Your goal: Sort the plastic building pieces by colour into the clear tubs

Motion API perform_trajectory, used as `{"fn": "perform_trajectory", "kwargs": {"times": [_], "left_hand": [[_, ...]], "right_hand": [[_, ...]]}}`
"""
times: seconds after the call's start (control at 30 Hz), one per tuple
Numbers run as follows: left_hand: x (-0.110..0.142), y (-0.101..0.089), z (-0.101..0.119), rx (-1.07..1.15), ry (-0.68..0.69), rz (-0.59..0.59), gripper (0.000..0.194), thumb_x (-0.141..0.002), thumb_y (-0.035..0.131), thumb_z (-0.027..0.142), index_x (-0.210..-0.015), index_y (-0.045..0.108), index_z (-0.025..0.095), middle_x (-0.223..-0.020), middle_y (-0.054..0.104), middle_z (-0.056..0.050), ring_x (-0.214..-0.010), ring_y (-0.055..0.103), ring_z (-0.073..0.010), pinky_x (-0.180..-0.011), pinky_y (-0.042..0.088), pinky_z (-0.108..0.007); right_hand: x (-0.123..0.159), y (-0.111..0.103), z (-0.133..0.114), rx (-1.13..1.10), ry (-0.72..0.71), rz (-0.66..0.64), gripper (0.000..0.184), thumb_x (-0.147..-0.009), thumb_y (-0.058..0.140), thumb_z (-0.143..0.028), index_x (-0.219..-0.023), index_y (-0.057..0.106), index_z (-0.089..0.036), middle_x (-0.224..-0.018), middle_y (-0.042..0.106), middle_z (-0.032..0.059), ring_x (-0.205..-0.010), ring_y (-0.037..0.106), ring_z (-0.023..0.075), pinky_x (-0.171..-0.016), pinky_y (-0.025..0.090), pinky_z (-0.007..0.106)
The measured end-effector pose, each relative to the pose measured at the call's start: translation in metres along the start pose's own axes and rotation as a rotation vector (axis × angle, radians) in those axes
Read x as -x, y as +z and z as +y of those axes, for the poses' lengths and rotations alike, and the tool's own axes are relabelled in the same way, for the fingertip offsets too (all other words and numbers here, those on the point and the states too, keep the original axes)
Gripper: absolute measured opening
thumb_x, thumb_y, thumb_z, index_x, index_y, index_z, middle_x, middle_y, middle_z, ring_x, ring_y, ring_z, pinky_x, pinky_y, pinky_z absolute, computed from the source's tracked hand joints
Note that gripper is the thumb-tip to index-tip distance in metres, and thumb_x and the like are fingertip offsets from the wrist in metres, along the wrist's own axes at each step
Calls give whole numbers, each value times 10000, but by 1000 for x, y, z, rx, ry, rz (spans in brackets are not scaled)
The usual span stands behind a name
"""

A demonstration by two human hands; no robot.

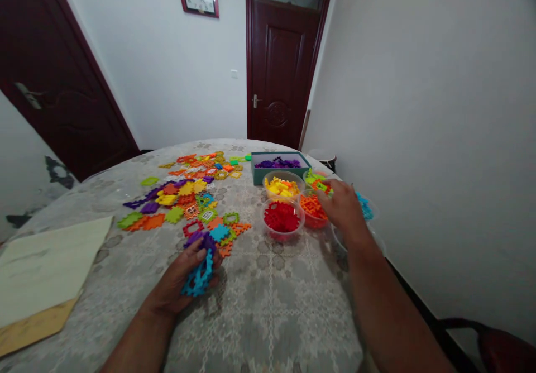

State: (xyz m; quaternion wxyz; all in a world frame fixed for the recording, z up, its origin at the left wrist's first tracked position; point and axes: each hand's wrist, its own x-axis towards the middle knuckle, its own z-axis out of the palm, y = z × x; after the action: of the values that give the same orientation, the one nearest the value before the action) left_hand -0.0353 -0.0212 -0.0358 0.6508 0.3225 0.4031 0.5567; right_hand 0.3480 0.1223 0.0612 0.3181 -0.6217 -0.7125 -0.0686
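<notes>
At the lower left of the frame, the left hand point(184, 275) curls around several blue pieces point(199, 275), with a purple piece point(204, 243) at its fingertips. Right of centre, the right hand point(344, 204) reaches over the plastic tubs, its fingers drawn close together beside the green pieces point(310, 177) and an orange piece point(320, 185) — whether it pinches anything, I cannot tell.

The work looks like sorting by colour: red pieces point(282, 215), yellow pieces point(282, 187) and orange pieces point(312, 204) each sit in a tub near the centre right, blue pieces fill another partly behind the right hand, and purple ones lie in the teal box point(259, 177). A mixed spread point(190, 189) of loose pieces covers the left of the surface point(272, 306).

The step in hand seems to be a placing at the tubs. The next move probably calls for matching the held blue pieces to the blue tub — and keeping the purple one apart for the box.
</notes>
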Motion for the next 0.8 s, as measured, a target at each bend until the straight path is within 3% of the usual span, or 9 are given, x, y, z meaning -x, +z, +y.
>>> {"fn": "perform_trajectory", "kwargs": {"times": [0.1,0.2,0.53,0.8], "left_hand": [[1,4,2,0,-8,21,569,-750,925,404,-1161,588,200,-862,694,-38,-732,670,-199,-558,609,-332],[2,7,3,8,-19,19,587,-728,938,405,-1146,583,193,-849,699,-38,-703,669,-195,-548,606,-330],[0,5,0,30,2,9,547,-766,912,397,-1160,590,194,-845,716,-51,-665,683,-194,-554,607,-323],[2,3,-2,113,-30,54,669,-774,894,295,-1338,543,215,-880,723,-52,-711,722,-219,-563,602,-316]], "right_hand": [[-13,4,13,136,17,-232,370,-1009,550,-335,-1269,722,-136,-1250,760,174,-1162,697,288,-1038,481,366],[-20,11,15,214,28,-360,375,-1028,527,-345,-1275,735,-154,-1240,771,169,-1148,713,277,-983,496,333],[-18,13,8,263,-50,-379,372,-1039,469,-247,-1298,718,-151,-1341,724,191,-1257,677,276,-1060,475,339],[-29,2,-7,333,-27,-447,402,-1036,430,-197,-1324,708,-158,-1270,748,218,-1184,718,303,-973,524,378]]}}
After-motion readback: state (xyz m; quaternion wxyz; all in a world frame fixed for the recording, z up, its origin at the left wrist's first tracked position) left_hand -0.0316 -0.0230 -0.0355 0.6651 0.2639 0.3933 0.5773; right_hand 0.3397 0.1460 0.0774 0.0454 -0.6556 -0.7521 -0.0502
